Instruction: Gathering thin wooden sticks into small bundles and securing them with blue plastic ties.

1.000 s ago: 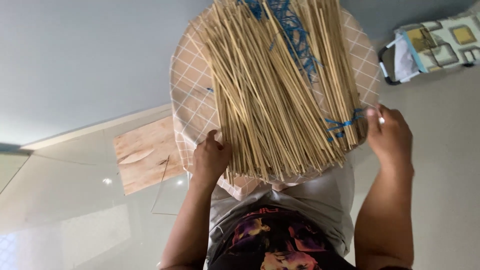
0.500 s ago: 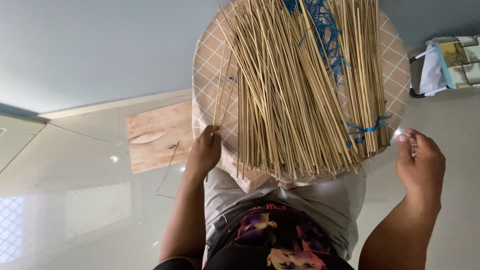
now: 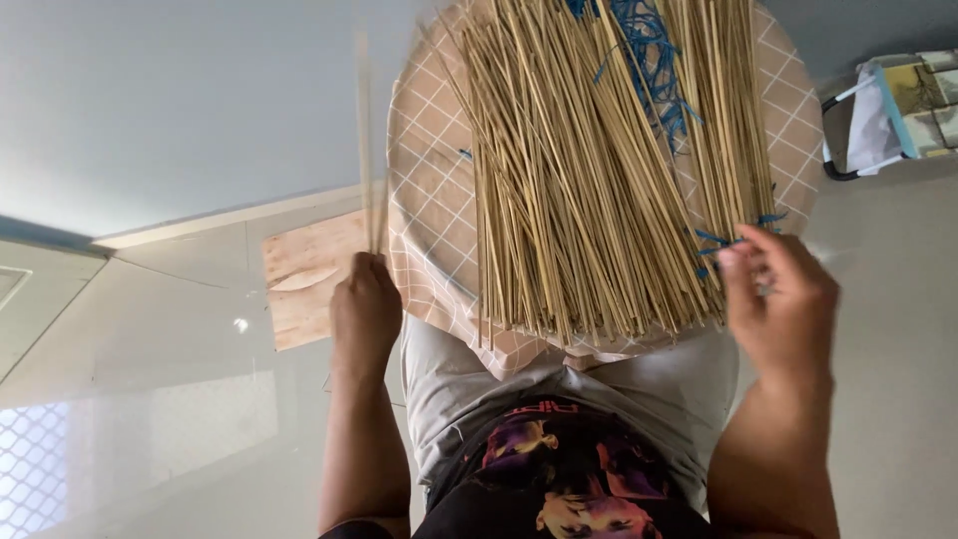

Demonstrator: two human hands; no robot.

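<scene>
A big pile of thin pale bamboo sticks (image 3: pixel 589 180) lies on a round table with a beige checked cloth (image 3: pixel 429 200). Blue string (image 3: pixel 649 60) tangles through the pile and ties a bundle at its right edge. My left hand (image 3: pixel 364 314) is off the table's left side, closed on a couple of sticks (image 3: pixel 367 150) that point away from me, blurred. At the pile's near right corner my right hand (image 3: pixel 783 294) has its fingers bent by the blue tie (image 3: pixel 723 240); whether it grips anything is unclear.
A light wooden board (image 3: pixel 304 279) lies on the glossy tiled floor left of the table. A patterned bag with a white handle (image 3: pixel 893 105) sits at the right. My lap in grey shorts (image 3: pixel 569 399) is against the table's near edge.
My left hand has pulled a couple of sticks out of the pile and carried them left, off the table. My right hand drew back, then came in again to the blue-tied corner.
</scene>
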